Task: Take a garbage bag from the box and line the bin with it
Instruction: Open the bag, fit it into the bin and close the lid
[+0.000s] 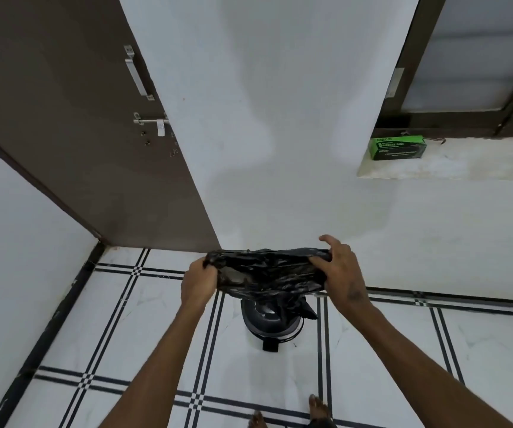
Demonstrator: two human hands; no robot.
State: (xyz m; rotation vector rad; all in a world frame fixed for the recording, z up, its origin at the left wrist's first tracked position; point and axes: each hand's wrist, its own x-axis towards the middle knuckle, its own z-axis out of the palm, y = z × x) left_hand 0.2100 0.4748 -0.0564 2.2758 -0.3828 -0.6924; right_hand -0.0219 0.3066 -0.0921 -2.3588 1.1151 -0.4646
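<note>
Right at the bottom edge you could see the person's bare toes (pixel 318 406) on the white tiled floor (pixel 480 359) with its dark double lines. Both forearms were stretched out forward and a bit up, meeting around the middle of the view.

The left hand (pixel 199 281) was curled into a fist with the knuckles toward the camera, fingers clamped down on the left end of the black garbage bag (pixel 267 273). The right hand (pixel 340 271) had its back to the camera, thumb and lower fingers pinching the right end of the bag, while the index finger stuck up loose above the plastic, not touching it. So the bag was stretched crumpled between the two hands, held up in the air, with a bit of it dangling from the lower right side.

Directly under the bag sat the bin (pixel 272 324), dark and round, standing on the floor near the wall, partly hidden by the plastic. Couldn't tell if the hanging tail actually touched it or just overlapped it.

Further back was the white wall (pixel 279 118), with a brown door (pixel 73 134) on the left carrying a metal handle and latch. On the right, the green box (pixel 397 147) was sitting on the window ledge (pixel 465 165), well apart from the hands, below a dark-framed window (pixel 477 57).
</note>
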